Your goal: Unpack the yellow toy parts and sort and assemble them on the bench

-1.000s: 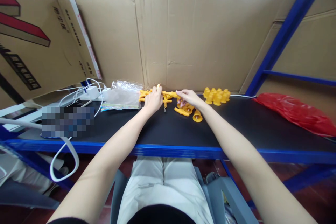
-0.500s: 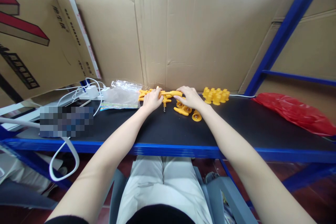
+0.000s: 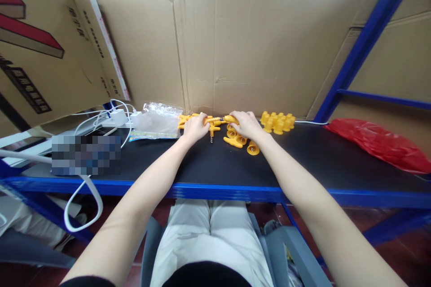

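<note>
My left hand [image 3: 195,127] is closed at the back of the table, its thumb and fingers on a yellow corkscrew part among a heap of yellow corkscrew handles [image 3: 183,119]. My right hand [image 3: 247,123] curls round a yellow handle [image 3: 231,119], which points towards the left hand. A thin, darker bit shows between the two yellow pieces. Just below the left hand's fingertips lies a corkscrew [image 3: 212,132], its metal spiral towards me. Under my right hand are a loose yellow handle [image 3: 233,142] and several yellow bell-shaped sleeves [image 3: 253,148]. The fingers partly hide what they grip.
More yellow sleeves [image 3: 278,123] stand grouped at the right. Clear plastic bags [image 3: 158,122] lie left of the heap. Farther left are white cables and a charger [image 3: 117,117]. A red plastic bag [image 3: 377,143] rests at the right. Cardboard [image 3: 269,49] walls the back.
My right hand has shifted slightly right, with the yellow handle in it. A gap with a thin darker bit now shows between the two held pieces. The left hand stays in place.
</note>
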Available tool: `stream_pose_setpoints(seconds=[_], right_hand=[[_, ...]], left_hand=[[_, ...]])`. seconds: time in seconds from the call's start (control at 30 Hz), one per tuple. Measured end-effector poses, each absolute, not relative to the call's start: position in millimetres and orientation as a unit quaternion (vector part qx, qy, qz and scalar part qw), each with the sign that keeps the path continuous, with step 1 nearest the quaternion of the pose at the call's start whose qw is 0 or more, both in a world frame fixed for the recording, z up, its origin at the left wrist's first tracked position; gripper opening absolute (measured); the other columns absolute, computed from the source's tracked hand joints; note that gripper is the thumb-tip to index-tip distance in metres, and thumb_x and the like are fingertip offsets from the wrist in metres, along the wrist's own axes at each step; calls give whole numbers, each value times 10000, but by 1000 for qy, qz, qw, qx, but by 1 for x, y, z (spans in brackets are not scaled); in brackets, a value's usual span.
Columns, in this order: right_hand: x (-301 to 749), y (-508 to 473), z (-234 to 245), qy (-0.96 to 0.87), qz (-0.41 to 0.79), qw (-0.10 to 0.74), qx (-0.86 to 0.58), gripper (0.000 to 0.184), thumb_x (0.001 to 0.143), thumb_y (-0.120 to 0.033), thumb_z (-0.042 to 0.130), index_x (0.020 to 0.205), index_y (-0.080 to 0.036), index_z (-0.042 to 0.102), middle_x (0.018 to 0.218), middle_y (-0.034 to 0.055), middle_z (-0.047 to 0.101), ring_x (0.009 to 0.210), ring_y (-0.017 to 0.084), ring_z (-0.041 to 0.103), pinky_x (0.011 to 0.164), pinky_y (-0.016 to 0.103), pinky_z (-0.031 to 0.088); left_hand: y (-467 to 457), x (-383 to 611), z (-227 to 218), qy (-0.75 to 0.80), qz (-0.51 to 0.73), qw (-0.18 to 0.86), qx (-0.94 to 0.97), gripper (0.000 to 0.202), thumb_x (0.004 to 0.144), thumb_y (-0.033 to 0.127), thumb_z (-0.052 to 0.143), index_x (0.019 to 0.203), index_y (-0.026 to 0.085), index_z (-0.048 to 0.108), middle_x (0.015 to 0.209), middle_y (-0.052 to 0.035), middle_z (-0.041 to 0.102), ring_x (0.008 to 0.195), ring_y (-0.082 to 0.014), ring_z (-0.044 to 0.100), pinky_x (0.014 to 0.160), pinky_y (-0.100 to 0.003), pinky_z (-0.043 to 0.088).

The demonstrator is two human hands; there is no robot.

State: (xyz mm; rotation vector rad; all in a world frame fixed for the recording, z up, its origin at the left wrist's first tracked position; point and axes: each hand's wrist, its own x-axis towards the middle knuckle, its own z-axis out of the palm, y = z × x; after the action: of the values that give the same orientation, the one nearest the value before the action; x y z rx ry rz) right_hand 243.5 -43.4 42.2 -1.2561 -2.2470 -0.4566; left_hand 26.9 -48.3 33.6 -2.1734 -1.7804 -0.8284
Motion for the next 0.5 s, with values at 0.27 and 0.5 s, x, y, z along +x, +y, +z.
stream_pose_setpoints(seconds=[0.27, 0.5], right_hand=[[292, -40, 61, -656, -161, 315, -666, 368, 820, -473, 530, 998, -177, 656, 1130, 161, 590, 1101, 317, 499, 855, 433, 384], [337, -28, 55, -558, -14, 195, -807, 363, 749, -407, 615, 963, -118, 664, 995, 163, 667, 963, 281, 616, 779, 351, 452]], left_hand=[[-38, 11, 39, -631, -299, 75, -712, 359, 847, 427, 455, 1011, 222, 700, 920, -82, 716, 888, -229, 640, 762, -296, 452], [-24, 2, 44, -630, -331, 63, -700, 313, 808, 214, 462, 1031, 230, 680, 966, -58, 707, 924, -208, 632, 771, -292, 447]])
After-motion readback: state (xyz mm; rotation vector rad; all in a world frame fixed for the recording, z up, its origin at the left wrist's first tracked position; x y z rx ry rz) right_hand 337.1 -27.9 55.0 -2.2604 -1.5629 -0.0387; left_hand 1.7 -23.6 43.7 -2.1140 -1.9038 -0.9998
